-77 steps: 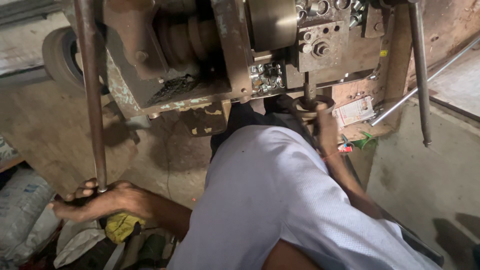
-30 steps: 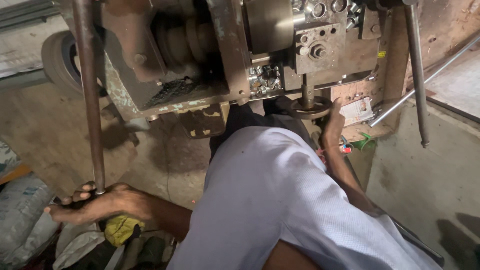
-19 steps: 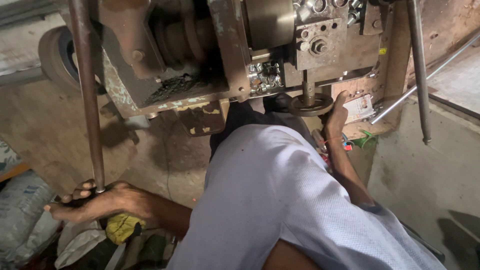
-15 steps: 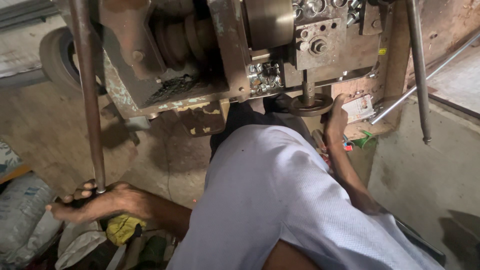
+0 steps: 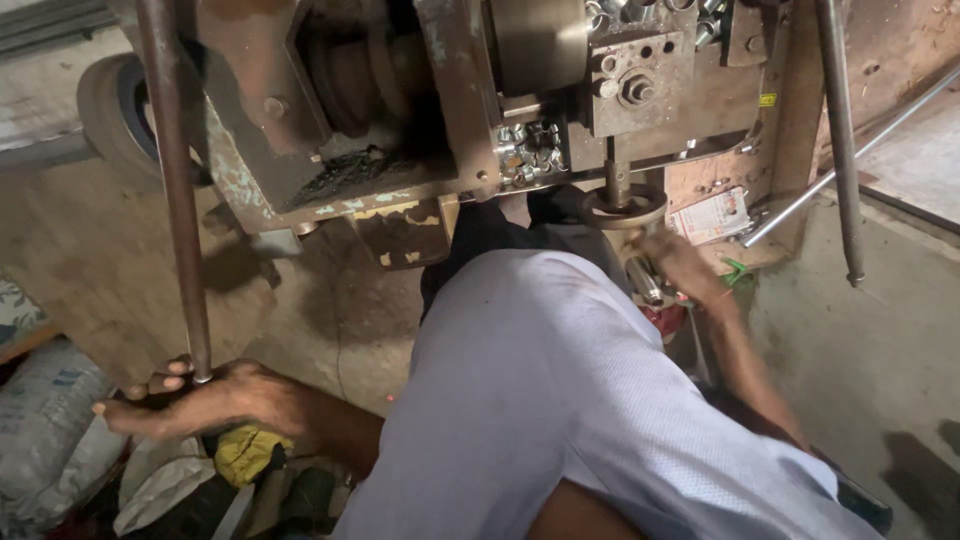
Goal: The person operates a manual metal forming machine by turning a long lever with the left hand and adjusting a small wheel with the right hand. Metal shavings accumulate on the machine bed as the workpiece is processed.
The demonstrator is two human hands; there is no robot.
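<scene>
My left hand [image 5: 205, 398] lies low at the left, its fingers closed around the bottom end of a long upright metal rod [image 5: 178, 200]. My right hand [image 5: 682, 266] reaches under a rusty machine [image 5: 400, 110], just below a round handwheel [image 5: 626, 208]. Its fingers wrap a short shiny metal handle [image 5: 643, 281] next to the wheel. My knee in pale blue cloth [image 5: 560, 390] fills the middle between both hands. A tray of several small shiny metal parts [image 5: 528, 152] sits in the machine above the wheel.
A second rod [image 5: 838, 140] hangs at the right and a thin bar [image 5: 850, 160] leans across the corner. A tyre [image 5: 112, 118] stands at the back left. Sacks [image 5: 50, 440] and a yellow rag [image 5: 250, 452] lie beside my left hand. The floor [image 5: 330, 310] is concrete.
My right hand has dropped from the handwheel's right side to just beneath it. My left hand stays on the rod's end.
</scene>
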